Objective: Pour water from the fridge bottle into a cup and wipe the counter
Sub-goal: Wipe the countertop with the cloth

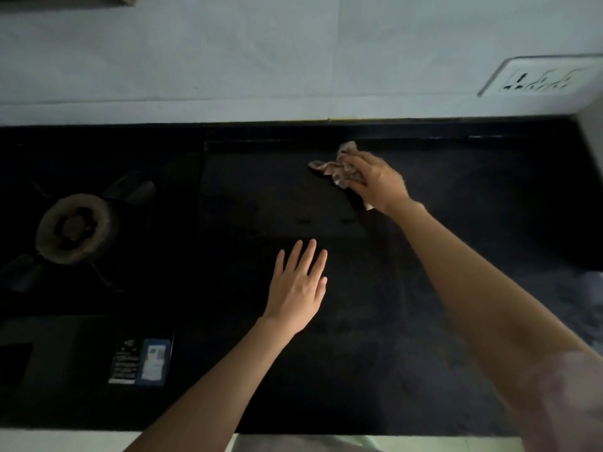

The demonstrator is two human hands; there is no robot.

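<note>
1. Right hand (375, 184) is bunched around a crumpled brownish patterned cloth (336, 168), pressing it on the glossy black stone table (456, 256) near the back wall.
2. Left hand (298, 285), fingers spread, lies flat nearer the front.
3. Unwiped table stretches leftward from the cloth; neither bottle nor cup shows.

Two hands are over the counter (424, 321): the left hand (298, 285) and the right hand (378, 184). On the counter are one cloth (336, 166) and one burner (73, 228). One socket plate (538, 76) is on the wall above the counter.
</note>
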